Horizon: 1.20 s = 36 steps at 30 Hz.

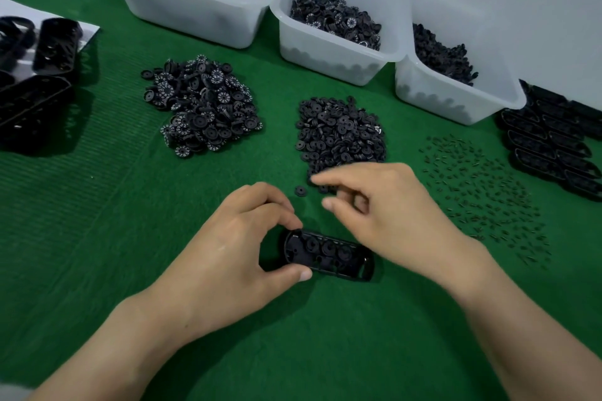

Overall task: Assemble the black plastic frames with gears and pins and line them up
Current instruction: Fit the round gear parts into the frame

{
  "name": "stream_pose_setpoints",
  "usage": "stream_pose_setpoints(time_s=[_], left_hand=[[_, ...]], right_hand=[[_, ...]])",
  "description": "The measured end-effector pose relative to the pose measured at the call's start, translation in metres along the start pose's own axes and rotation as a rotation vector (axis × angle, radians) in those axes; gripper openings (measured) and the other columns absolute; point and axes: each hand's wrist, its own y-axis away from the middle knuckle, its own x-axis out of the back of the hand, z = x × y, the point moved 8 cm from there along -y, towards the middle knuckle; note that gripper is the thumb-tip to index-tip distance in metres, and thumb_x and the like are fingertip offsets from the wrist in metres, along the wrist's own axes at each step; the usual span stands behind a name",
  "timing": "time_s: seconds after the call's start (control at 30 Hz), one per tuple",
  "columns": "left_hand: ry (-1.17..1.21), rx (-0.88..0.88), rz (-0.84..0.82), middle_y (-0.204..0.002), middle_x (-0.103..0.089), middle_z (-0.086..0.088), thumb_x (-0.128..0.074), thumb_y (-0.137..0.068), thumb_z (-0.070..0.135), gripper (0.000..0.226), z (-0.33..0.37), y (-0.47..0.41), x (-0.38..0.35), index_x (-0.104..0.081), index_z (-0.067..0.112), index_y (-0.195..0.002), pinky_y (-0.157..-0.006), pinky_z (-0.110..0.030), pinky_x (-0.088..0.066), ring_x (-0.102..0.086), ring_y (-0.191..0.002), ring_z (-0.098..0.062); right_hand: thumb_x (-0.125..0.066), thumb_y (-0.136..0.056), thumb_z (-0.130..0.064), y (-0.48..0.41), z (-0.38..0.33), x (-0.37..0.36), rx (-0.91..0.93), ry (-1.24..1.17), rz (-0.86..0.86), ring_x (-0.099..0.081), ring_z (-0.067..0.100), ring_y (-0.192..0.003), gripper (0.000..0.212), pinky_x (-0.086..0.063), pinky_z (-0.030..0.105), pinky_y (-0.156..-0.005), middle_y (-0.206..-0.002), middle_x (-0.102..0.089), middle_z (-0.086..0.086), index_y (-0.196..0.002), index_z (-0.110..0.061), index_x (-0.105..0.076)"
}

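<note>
Head view: a green desk (97, 221) carries three white bins (325, 52) along its far edge. Stacked frames (32, 91) lie at the left edge and a row of frames (553, 146) at the right edge. Mid-desk sit a heap of numbered wheels (202, 107), a heap of gears (338, 133) and scattered pins (482, 198). Near the front edge the left hand (228, 254) grips the left end of a frame (329, 252) with gears seated inside, its fingers (280, 205) and thumb clamped round it. The right hand (391, 212) hovers over the frame's right end, fingers bent; whether they hold anything, I cannot tell. One loose gear (301, 191) lies just beside the heap of gears.
</note>
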Motion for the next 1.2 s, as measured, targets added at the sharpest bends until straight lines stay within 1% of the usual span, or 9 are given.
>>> stream_pose_setpoints(time_s=[0.07,0.13,0.2,0.33,0.5,0.73,0.9,1.07,1.2], left_hand=[[-0.002,-0.002,0.003,-0.105,-0.049,0.019,-0.066,-0.063,0.050,0.040,0.000,0.000,0.000,-0.063,0.027,-0.095,-0.089,-0.003,-0.028,-0.044,-0.103,0.003],[-0.003,-0.001,0.006,-0.105,-0.049,0.019,-0.067,-0.063,0.049,0.041,0.000,0.000,0.000,-0.063,0.025,-0.096,-0.089,-0.003,-0.027,-0.044,-0.104,0.004],[-0.003,-0.001,0.007,-0.106,-0.048,0.019,-0.066,-0.063,0.051,0.042,0.000,0.001,0.000,-0.063,0.025,-0.096,-0.089,-0.002,-0.027,-0.043,-0.104,0.004],[-0.003,-0.012,0.004,-0.105,-0.049,0.018,-0.065,-0.063,0.052,0.042,-0.001,0.001,0.000,-0.062,0.026,-0.096,-0.089,-0.003,-0.028,-0.043,-0.102,0.003],[-0.011,-0.012,0.001,-0.105,-0.049,0.018,-0.063,-0.063,0.053,0.042,-0.001,0.001,0.000,-0.062,0.027,-0.096,-0.091,-0.007,-0.031,-0.045,-0.103,0.002],[-0.008,-0.009,0.012,-0.104,-0.049,0.019,-0.065,-0.063,0.051,0.041,0.000,0.001,0.001,-0.063,0.026,-0.096,-0.088,-0.002,-0.027,-0.044,-0.102,0.004],[-0.008,-0.003,-0.004,-0.105,-0.048,0.022,-0.063,-0.062,0.053,0.040,-0.001,0.000,-0.001,-0.061,0.030,-0.095,-0.088,-0.001,-0.026,-0.043,-0.104,0.005],[-0.017,-0.008,-0.002,-0.105,-0.047,0.023,-0.059,-0.061,0.060,0.046,0.000,0.001,0.000,-0.062,0.029,-0.095,-0.086,0.000,-0.026,-0.043,-0.103,0.007],[-0.015,-0.014,0.002,-0.105,-0.048,0.023,-0.054,-0.061,0.063,0.050,0.000,0.001,0.000,-0.063,0.028,-0.096,-0.085,-0.001,-0.028,-0.044,-0.102,0.005]], right_hand=[[-0.061,-0.087,-0.023,-0.014,-0.006,-0.006,0.000,0.008,0.021,-0.050,-0.007,-0.060,0.029,-0.044,0.020,-0.066,-0.076,-0.063,-0.016,-0.116,-0.029,-0.063],[-0.057,-0.089,-0.024,-0.022,-0.010,-0.016,0.008,0.065,-0.012,-0.064,0.012,-0.080,0.026,-0.051,0.033,-0.075,-0.092,-0.071,-0.007,-0.114,-0.029,-0.064],[-0.059,-0.088,-0.021,-0.022,-0.012,-0.018,0.032,0.092,-0.011,-0.063,0.018,-0.079,0.016,-0.051,0.038,-0.073,-0.086,-0.070,-0.006,-0.100,-0.024,-0.068],[-0.067,-0.080,-0.017,-0.009,-0.003,-0.013,0.039,0.029,-0.003,-0.045,0.005,-0.052,0.006,-0.049,0.033,-0.058,-0.059,-0.052,-0.014,-0.081,-0.022,-0.067],[-0.069,-0.081,-0.021,-0.007,0.004,-0.018,-0.017,-0.034,-0.031,-0.047,0.003,-0.052,0.014,-0.043,0.025,-0.058,-0.061,-0.059,-0.007,-0.094,-0.024,-0.069],[-0.068,-0.079,-0.024,0.009,0.014,-0.003,-0.008,-0.114,0.007,-0.054,0.006,-0.060,0.009,-0.040,0.013,-0.056,-0.066,-0.060,-0.013,-0.087,-0.025,-0.071],[-0.070,-0.080,-0.020,0.049,0.014,0.003,0.051,-0.127,0.025,-0.056,0.008,-0.062,0.013,-0.044,0.015,-0.056,-0.077,-0.062,-0.009,-0.092,-0.021,-0.073],[-0.066,-0.081,-0.021,0.057,0.006,0.003,0.135,-0.002,0.122,-0.058,0.013,-0.063,0.016,-0.050,0.028,-0.054,-0.078,-0.062,-0.001,-0.092,-0.012,-0.074],[-0.063,-0.083,-0.023,0.059,0.001,0.002,0.191,0.082,0.144,-0.050,0.007,-0.060,0.017,-0.044,0.019,-0.054,-0.075,-0.061,-0.001,-0.087,-0.012,-0.074]])
